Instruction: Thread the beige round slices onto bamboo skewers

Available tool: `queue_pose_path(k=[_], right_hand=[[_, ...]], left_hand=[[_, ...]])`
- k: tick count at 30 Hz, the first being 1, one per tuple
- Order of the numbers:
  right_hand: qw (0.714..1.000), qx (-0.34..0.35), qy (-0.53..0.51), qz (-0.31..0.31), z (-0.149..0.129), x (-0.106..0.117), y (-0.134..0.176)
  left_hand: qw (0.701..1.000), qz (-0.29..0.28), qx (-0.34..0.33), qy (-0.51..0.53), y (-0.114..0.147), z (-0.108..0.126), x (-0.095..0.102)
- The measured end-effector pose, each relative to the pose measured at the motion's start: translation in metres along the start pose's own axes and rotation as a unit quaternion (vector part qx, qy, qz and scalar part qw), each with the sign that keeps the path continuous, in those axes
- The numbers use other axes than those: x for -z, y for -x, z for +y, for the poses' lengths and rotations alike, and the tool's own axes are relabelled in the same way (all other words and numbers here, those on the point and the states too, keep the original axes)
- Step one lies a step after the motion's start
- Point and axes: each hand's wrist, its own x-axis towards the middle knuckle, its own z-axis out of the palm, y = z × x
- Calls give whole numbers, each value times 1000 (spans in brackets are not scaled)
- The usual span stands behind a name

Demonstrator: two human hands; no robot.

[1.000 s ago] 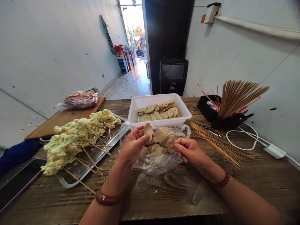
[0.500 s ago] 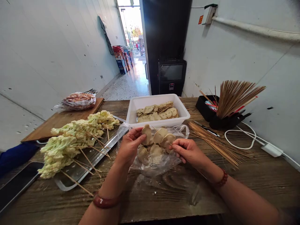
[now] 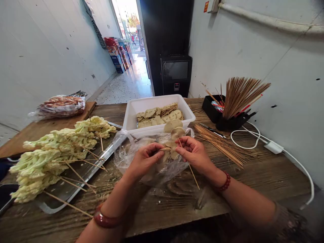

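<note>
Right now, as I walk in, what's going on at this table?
A person has a skewer in the grip of the right hand, with pale round pieces threaded at its far end. The left hand pinches another pale piece over a clear plastic bag. Behind, a white tub holds filled skewers; skewered cauliflower lies on a tray at left.
</note>
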Motion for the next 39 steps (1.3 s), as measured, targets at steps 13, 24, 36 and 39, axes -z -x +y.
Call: queue_pose_path(k=[13, 24, 36, 39], right_hand=[[999, -15, 13, -33, 8, -8, -2], [999, -5, -39, -12, 9, -6, -2], [999, 12, -48, 10, 7, -8, -1], [999, 23, -43, 12, 4, -4, 1]], left_hand=[[996, -25, -57, -69, 2, 0, -3], [998, -24, 54, 33, 0, -3, -2], [982, 34, 45, 178, 0, -2, 2], [968, 98, 39, 228, -2, 0, 9]])
